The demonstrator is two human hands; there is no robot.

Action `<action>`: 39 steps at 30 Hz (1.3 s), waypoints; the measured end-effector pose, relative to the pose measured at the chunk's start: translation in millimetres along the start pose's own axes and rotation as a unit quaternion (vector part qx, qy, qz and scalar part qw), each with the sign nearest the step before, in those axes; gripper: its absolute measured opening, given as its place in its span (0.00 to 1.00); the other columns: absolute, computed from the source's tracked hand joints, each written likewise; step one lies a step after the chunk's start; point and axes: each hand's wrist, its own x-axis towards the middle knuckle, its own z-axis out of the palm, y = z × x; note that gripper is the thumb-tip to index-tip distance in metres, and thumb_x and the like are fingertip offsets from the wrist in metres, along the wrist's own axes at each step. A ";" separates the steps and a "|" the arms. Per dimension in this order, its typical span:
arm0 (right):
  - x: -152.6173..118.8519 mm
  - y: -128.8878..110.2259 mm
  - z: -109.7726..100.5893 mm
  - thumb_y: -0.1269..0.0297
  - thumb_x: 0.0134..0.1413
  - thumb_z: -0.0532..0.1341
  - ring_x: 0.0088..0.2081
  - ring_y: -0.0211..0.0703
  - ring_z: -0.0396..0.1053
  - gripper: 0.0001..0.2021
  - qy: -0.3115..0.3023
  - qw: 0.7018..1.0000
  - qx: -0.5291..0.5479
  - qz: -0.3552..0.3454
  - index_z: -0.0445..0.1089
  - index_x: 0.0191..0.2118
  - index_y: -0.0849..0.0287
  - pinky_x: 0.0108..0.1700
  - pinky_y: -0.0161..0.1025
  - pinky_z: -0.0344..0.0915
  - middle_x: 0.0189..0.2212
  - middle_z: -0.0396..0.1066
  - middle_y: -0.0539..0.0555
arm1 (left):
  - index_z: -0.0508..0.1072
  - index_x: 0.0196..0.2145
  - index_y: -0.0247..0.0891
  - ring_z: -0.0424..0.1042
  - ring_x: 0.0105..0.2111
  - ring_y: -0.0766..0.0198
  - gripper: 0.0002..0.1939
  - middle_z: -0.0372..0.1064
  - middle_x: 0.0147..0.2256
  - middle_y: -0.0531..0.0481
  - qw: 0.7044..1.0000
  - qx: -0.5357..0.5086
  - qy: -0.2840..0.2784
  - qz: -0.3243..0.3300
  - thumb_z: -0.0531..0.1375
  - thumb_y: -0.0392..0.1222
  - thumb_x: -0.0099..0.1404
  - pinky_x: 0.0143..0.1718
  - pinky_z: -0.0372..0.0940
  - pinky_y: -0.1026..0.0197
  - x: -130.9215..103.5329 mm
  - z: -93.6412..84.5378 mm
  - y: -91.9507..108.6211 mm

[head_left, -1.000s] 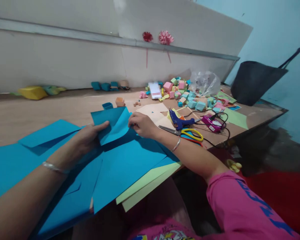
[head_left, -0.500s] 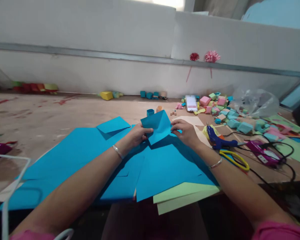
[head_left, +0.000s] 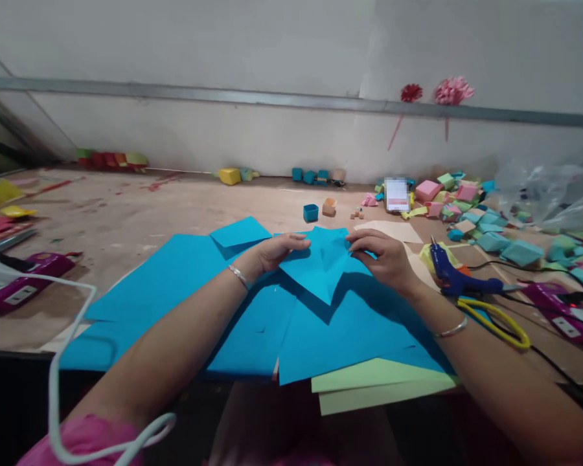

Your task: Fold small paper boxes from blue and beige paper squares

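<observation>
The left arm (head_left: 175, 343) slanted up from the lower left, the right arm (head_left: 510, 375) from the lower right; both forearms were bare, and the hands met the middle of the view at about the same height, apart from each other; the left hand (head_left: 274, 251) pointed rightward, its thumb laid out nearly straight on top, its fingers mostly hidden below; the right hand (head_left: 386, 259) faced it, knuckles up, fingers bent and tips gathered toward the thumb, pointing left; each wrist carried a silvery bangle, left (head_left: 240, 277) and right (head_left: 453, 329); a pink sleeve (head_left: 92, 437) ended on the left arm.
</observation>
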 end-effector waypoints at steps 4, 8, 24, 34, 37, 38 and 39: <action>-1.7 4.9 5.5 0.74 0.52 0.61 0.48 0.50 0.72 0.09 -0.007 0.999 -0.032 0.005 0.75 0.36 0.53 0.51 0.51 0.69 0.45 0.75 0.56 | 0.76 0.36 0.32 0.77 0.29 0.56 0.14 0.77 0.32 0.40 0.997 0.051 -0.016 -0.048 0.70 0.30 0.50 0.33 0.73 0.55 0.9 7.1 -6.6; -1.5 1.1 7.6 0.74 0.50 0.64 0.63 0.56 0.57 0.19 -0.050 0.983 -0.156 -0.084 0.74 0.47 0.46 0.61 0.59 0.56 0.61 0.63 0.54 | 0.76 0.36 0.34 0.78 0.30 0.56 0.12 0.77 0.32 0.41 0.997 0.060 -0.015 -0.042 0.68 0.31 0.52 0.35 0.74 0.55 2.2 10.9 -7.8; -6.4 -4.0 15.6 0.62 0.60 0.57 0.48 0.50 0.70 0.11 -0.041 0.994 -0.092 0.032 0.70 0.28 0.57 0.50 0.48 0.64 0.46 0.73 0.59 | 0.78 0.39 0.32 0.76 0.30 0.59 0.15 0.77 0.32 0.44 0.992 0.093 -0.073 -0.041 0.67 0.29 0.51 0.36 0.72 0.57 2.7 13.5 -9.9; -6.2 -5.1 16.9 0.62 0.61 0.55 0.35 0.45 0.67 0.12 -0.068 0.992 -0.085 0.067 0.66 0.26 0.57 0.40 0.42 0.62 0.30 0.69 0.55 | 0.75 0.34 0.34 0.73 0.28 0.61 0.14 0.74 0.29 0.46 0.990 0.113 -0.081 -0.010 0.66 0.49 0.57 0.34 0.71 0.55 -0.4 20.6 -9.5; -5.8 -6.3 17.4 0.63 0.61 0.54 0.35 0.44 0.66 0.13 -0.075 0.991 -0.083 0.068 0.65 0.26 0.57 0.39 0.41 0.61 0.29 0.68 0.55 | 0.73 0.28 0.35 0.66 0.24 0.66 0.20 0.68 0.24 0.51 0.985 0.157 -0.047 0.051 0.62 0.58 0.59 0.27 0.65 0.62 -0.4 21.9 -10.5; -5.5 -7.0 17.4 0.63 0.62 0.54 0.34 0.44 0.66 0.12 -0.077 0.991 -0.082 0.067 0.64 0.26 0.57 0.39 0.41 0.61 0.29 0.68 0.55 | 0.71 0.26 0.35 0.63 0.23 0.68 0.20 0.66 0.22 0.54 0.981 0.176 -0.038 0.071 0.64 0.57 0.58 0.25 0.62 0.64 -0.9 22.9 -10.4; -5.2 -7.6 17.5 0.63 0.62 0.54 0.34 0.44 0.66 0.12 -0.078 0.991 -0.082 0.066 0.64 0.26 0.56 0.38 0.41 0.61 0.29 0.67 0.54 | 0.70 0.24 0.35 0.60 0.22 0.70 0.19 0.63 0.21 0.55 0.977 0.193 -0.031 0.090 0.67 0.54 0.55 0.24 0.58 0.66 -1.5 24.1 -10.3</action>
